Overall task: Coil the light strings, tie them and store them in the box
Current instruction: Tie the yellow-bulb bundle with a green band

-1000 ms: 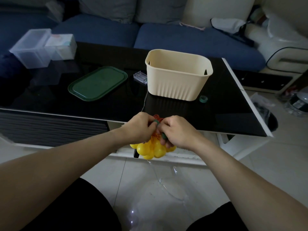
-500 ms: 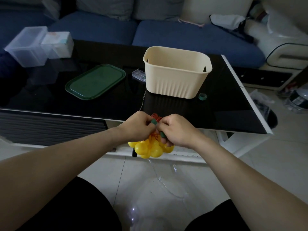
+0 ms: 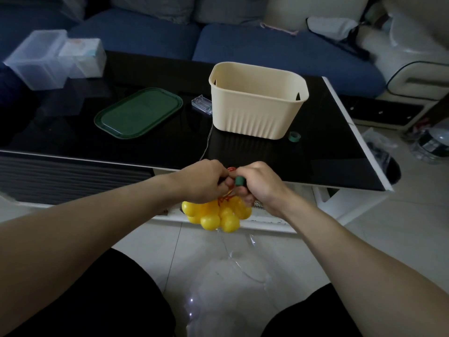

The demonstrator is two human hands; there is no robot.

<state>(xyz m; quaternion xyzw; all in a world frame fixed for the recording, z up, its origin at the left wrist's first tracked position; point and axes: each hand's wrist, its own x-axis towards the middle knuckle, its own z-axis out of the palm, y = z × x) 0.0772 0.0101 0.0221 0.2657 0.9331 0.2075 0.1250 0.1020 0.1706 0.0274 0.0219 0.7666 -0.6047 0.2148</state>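
A bunch of yellow ball lights (image 3: 217, 215) on orange-red wire hangs just in front of the black table's near edge. My left hand (image 3: 202, 181) grips the wire bundle at its top. My right hand (image 3: 257, 183) pinches a small green roll of tie (image 3: 239, 181) against the same bundle. A thin wire runs from the bundle up over the table to a clear battery case (image 3: 202, 104). The cream ribbed box (image 3: 255, 110) stands open on the table behind my hands.
A green lid (image 3: 138, 113) lies left of the box and a second green tape roll (image 3: 294, 136) sits at its right front. Clear containers (image 3: 41, 59) stand at the table's far left. A blue sofa (image 3: 267, 47) is behind. A clear light string (image 3: 233, 259) lies on the floor.
The hands stayed together at the bundle. The green roll now shows more plainly on top of my right fingers, and the yellow balls shifted slightly.
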